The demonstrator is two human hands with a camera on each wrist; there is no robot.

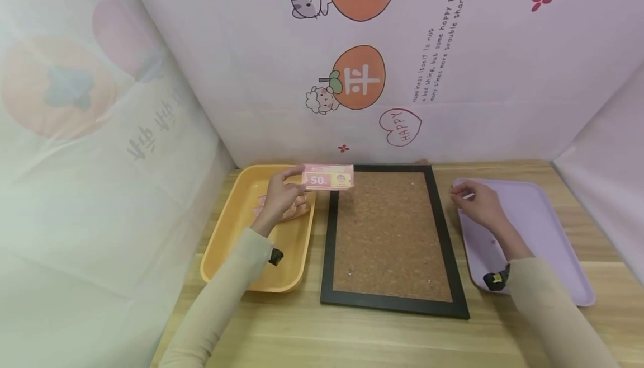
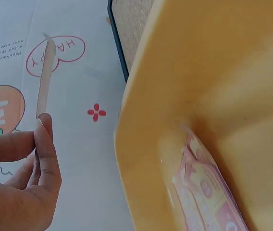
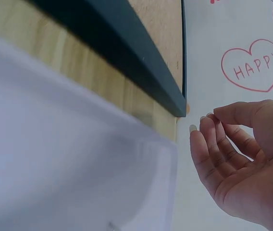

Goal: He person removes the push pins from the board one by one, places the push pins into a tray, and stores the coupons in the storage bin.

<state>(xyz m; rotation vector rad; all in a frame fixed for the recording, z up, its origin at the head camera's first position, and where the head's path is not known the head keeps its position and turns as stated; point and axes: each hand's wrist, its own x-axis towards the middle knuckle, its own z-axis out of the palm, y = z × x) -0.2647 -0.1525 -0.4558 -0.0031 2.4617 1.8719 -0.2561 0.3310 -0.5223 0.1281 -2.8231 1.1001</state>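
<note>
My left hand (image 1: 283, 192) pinches a pink and yellow coupon (image 1: 328, 178) marked 50 between thumb and fingers. It hangs above the yellow tray's far right corner and the cork board's upper left. Edge-on, the coupon (image 2: 45, 79) looks thin and slightly bent at the top in the left wrist view. More pink coupons (image 2: 201, 192) lie in the yellow tray (image 1: 251, 270). My right hand (image 1: 477, 203) hovers over the left edge of the purple tray (image 1: 540, 217). Its thumb meets the bent fingertips (image 3: 206, 122); whether something tiny sits between them is hidden.
A black-framed cork board (image 1: 392, 234) lies on the wooden table (image 1: 312, 334) between the trays. Small pin-like objects dot it near some corners. A small object (image 1: 493, 241) lies in the purple tray. Printed cloth (image 1: 282, 77) stands behind and at both sides.
</note>
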